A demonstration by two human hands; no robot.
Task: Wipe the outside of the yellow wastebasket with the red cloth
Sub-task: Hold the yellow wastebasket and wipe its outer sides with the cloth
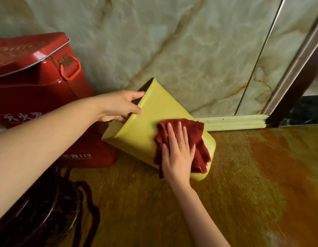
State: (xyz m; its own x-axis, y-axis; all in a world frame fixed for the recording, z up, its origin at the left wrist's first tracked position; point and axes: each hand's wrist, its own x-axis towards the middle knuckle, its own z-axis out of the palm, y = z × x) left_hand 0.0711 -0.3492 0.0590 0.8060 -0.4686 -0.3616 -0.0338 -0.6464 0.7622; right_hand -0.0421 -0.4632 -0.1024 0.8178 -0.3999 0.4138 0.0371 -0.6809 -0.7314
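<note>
The yellow wastebasket (145, 125) lies tipped on its side on the floor, its open mouth facing left and its base toward the right. My left hand (119, 106) grips the rim at the mouth, fingers inside and thumb outside. The red cloth (193, 139) is spread over the basket's upper side near the base. My right hand (177, 154) lies flat on the cloth with fingers spread, pressing it against the basket's outside wall.
A red metal box (35, 82) with a handle and white lettering stands at the left against the marble wall (172, 41). A dark wooden stool (47, 207) sits at the lower left. A pale skirting board (234, 122) and dark door frame (297, 82) are at the right. Glossy amber floor (243, 184) spreads right.
</note>
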